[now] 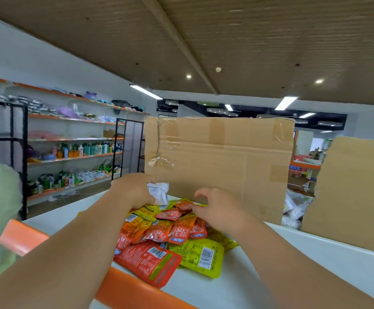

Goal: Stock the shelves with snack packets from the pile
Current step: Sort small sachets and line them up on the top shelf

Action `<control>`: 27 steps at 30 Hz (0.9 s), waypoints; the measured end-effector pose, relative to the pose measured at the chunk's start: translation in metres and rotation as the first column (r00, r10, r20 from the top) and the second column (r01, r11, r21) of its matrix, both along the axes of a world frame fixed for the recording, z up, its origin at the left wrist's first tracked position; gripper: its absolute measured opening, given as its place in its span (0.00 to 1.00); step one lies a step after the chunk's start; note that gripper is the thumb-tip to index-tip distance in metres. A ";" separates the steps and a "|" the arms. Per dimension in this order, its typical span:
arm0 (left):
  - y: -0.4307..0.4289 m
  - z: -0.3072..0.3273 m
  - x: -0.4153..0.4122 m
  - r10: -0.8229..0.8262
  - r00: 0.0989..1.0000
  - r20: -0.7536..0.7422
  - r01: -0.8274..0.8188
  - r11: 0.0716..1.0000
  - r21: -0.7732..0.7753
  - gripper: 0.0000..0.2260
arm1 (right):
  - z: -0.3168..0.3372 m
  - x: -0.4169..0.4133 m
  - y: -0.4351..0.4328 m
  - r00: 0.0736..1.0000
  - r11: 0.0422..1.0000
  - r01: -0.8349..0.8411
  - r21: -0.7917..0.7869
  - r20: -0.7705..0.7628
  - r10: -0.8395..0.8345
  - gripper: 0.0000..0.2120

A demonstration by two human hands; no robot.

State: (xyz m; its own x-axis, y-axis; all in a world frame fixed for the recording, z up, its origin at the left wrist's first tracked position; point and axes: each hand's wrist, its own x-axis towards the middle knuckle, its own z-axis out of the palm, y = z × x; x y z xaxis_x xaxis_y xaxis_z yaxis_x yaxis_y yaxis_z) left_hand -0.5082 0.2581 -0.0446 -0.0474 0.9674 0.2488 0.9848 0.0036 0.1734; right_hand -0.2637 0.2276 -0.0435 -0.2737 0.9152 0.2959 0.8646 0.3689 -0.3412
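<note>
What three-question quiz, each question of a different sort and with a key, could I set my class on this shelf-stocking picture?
1. True or false: the left hand grips a white packet.
2. What stands directly behind the pile of snack packets? A) a cardboard box B) a wire basket C) a glass jar
3. Fill in: the front edge of the white shelf under the pile is coloured ___.

Key: 1 true; 2 A; 3 orange.
</note>
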 end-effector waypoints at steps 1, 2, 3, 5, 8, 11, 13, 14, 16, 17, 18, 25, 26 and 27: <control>-0.002 0.000 0.000 -0.013 1.000 0.026 0.012 0.999 0.050 0.22 | 0.000 0.000 0.001 1.000 1.000 0.000 0.012 0.008 -0.001 0.19; -0.003 0.002 0.001 -0.029 0.997 0.072 0.021 0.994 0.111 0.19 | 0.001 0.002 0.002 1.000 1.000 0.001 0.026 0.014 -0.001 0.20; -0.006 0.005 0.003 -0.042 0.989 0.143 0.016 0.984 0.177 0.20 | 0.002 0.002 0.002 1.000 0.999 -0.002 0.036 0.021 0.001 0.20; -0.011 0.013 0.011 -0.136 0.922 0.362 0.017 0.950 0.312 0.23 | 0.003 0.004 0.002 1.000 0.998 -0.008 0.065 -0.009 0.009 0.22; -0.022 0.034 0.032 -0.340 0.644 0.686 0.042 0.911 0.411 0.21 | 0.009 0.008 0.003 0.986 0.988 -0.047 0.147 -0.155 0.069 0.31; -0.032 0.041 0.060 -0.393 0.384 0.836 0.118 0.918 0.378 0.13 | 0.016 0.006 -0.006 0.915 0.969 -0.146 0.202 -0.345 0.210 0.39; -0.040 0.037 0.083 -0.359 0.215 0.908 0.208 0.925 0.317 0.12 | 0.019 0.001 -0.010 0.864 0.949 -0.196 0.247 -0.414 0.286 0.40; -0.042 0.033 0.094 -0.321 0.073 0.944 0.278 0.916 0.290 0.12 | 0.018 -0.001 -0.010 0.843 0.942 -0.214 0.258 -0.438 0.311 0.41; -0.052 0.025 0.112 -0.222 -0.133 0.966 0.431 0.865 0.258 0.13 | 0.015 0.000 -0.008 0.816 0.942 -0.236 0.238 -0.478 0.326 0.42; -0.054 0.021 0.115 -0.198 -0.149 0.969 0.470 0.848 0.246 0.14 | 0.013 0.003 -0.006 0.805 0.943 -0.251 0.217 -0.495 0.328 0.42; -0.058 0.021 0.117 -0.196 -0.115 0.974 0.488 0.843 0.227 0.15 | 0.012 0.007 -0.003 0.792 0.941 -0.275 0.200 -0.508 0.339 0.41; -0.076 0.021 0.092 -0.267 0.884 0.383 0.223 0.962 0.156 0.25 | 0.019 0.031 0.001 0.983 0.975 0.003 0.221 -0.177 0.037 0.35; -0.080 0.016 0.089 -0.232 0.921 0.312 0.201 0.971 0.129 0.27 | 0.020 0.034 0.001 0.990 0.973 0.061 0.223 -0.139 -0.031 0.33; -0.081 0.011 0.089 -0.218 0.946 0.239 0.200 0.975 0.100 0.28 | 0.021 0.037 0.001 0.990 0.977 0.105 0.188 -0.109 -0.085 0.30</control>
State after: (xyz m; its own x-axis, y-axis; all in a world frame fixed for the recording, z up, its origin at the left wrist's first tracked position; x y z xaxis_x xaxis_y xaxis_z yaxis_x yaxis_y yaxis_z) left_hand -0.4188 0.1770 -0.0335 0.0850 0.9417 0.3255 0.8885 -0.2195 0.4029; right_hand -0.2262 0.2285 -0.0223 -0.1484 0.8588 0.4904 0.8642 0.3537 -0.3579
